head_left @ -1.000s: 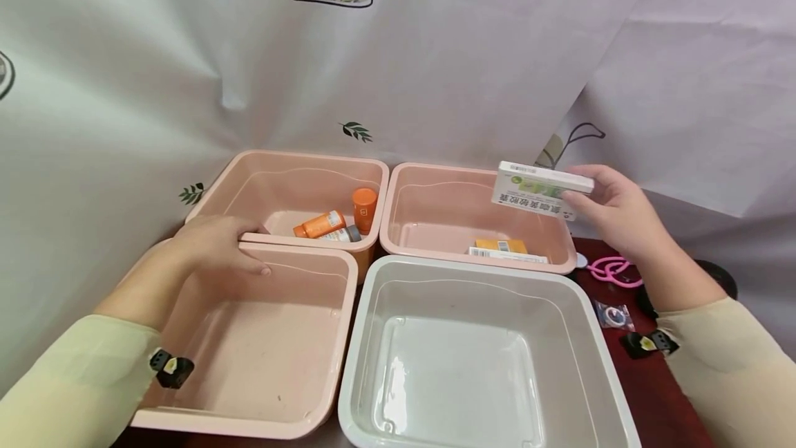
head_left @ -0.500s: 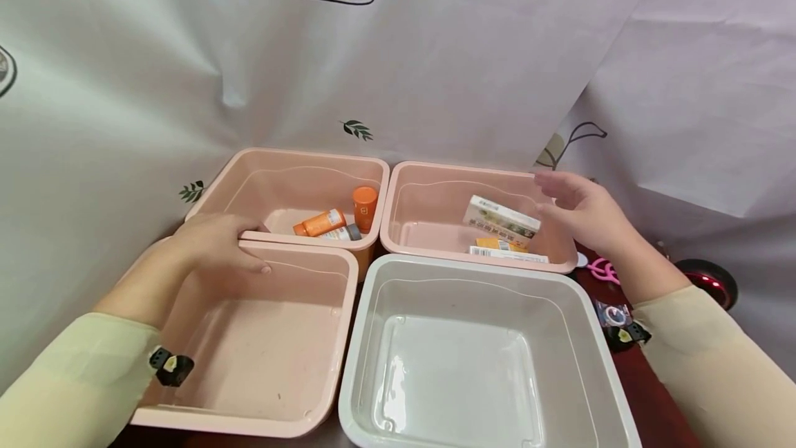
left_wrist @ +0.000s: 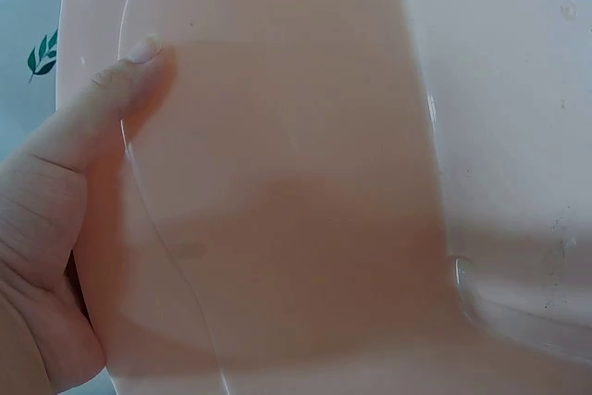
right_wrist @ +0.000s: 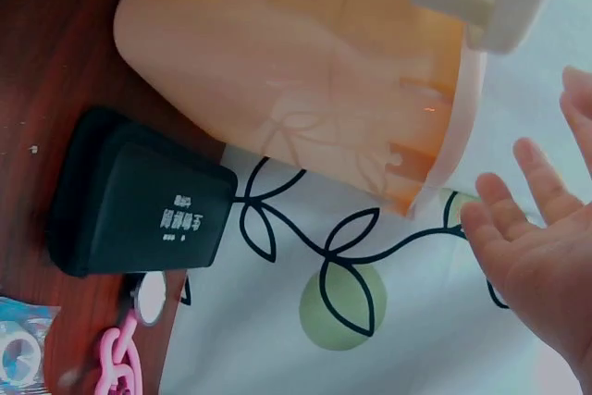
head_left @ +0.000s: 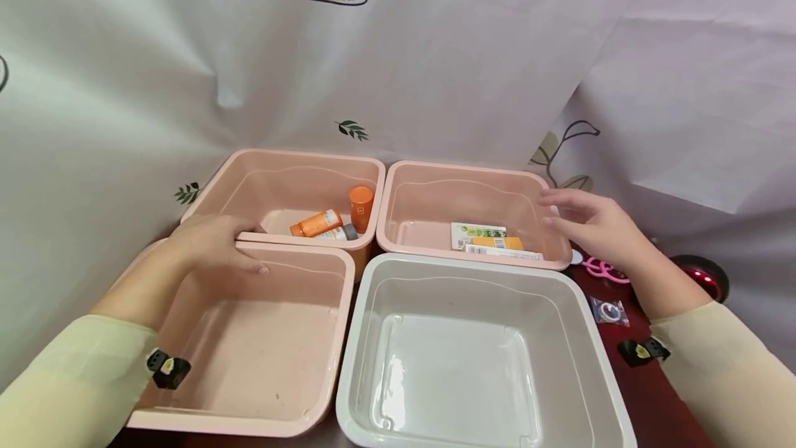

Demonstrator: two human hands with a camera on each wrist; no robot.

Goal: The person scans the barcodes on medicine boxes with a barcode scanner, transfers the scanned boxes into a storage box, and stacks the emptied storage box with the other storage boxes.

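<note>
My left hand grips the far rim of the front-left pink bin. In the left wrist view its thumb lies along the inner wall; its other fingers are mostly hidden. My right hand, fingers spread and holding nothing, hovers by the right rim of the back-right pink bin. Inside that bin lie a white-and-green medicine box, an orange box and a white box, close together near the front wall.
The back-left pink bin contains an orange tube, an orange bottle and a grey-capped tube. A grey bin stands in front. On the right are a pink looped item, a packaged roll and a black box.
My right hand let go of the white-and-green medicine box, which dropped into the back-right bin and now lies flat. The right hand moved left, then drew slightly back. The left hand stayed put.
</note>
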